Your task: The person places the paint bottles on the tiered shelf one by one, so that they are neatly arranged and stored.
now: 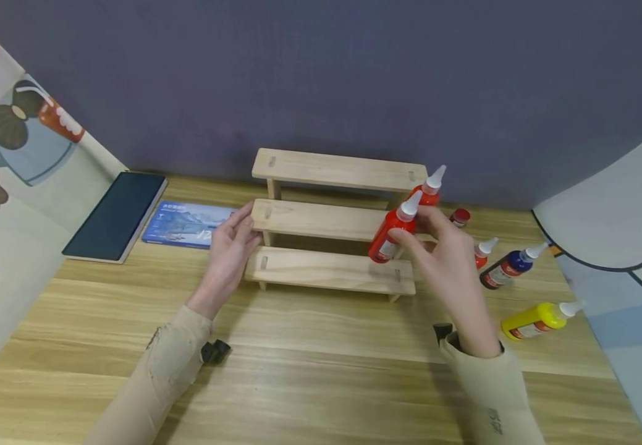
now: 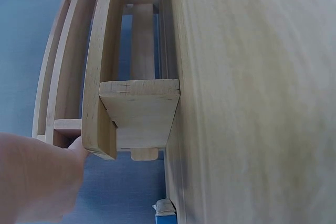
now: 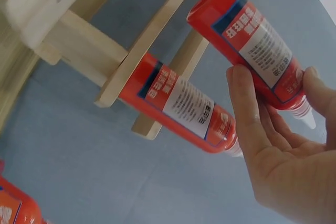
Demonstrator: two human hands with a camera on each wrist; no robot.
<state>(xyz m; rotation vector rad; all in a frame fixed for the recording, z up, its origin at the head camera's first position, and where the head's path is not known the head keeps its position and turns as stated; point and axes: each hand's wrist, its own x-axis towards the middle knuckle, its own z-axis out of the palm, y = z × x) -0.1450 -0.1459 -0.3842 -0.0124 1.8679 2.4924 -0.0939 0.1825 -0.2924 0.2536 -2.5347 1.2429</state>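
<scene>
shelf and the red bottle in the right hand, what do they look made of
The shelf looks like pale, apparently unvarnished wood with a smooth matte finish: grain lines run along its boards. That red bottle is probably glossy plastic, judging by the highlights on its smooth body. Its pale nozzle seems to be plastic too; whether the label is paper or film is unclear.

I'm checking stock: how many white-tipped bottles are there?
5: red bottle in the right hand, red bottle on the stand; red bottle, blue bottle, yellow bottle on the table. Others may be hidden.
</scene>
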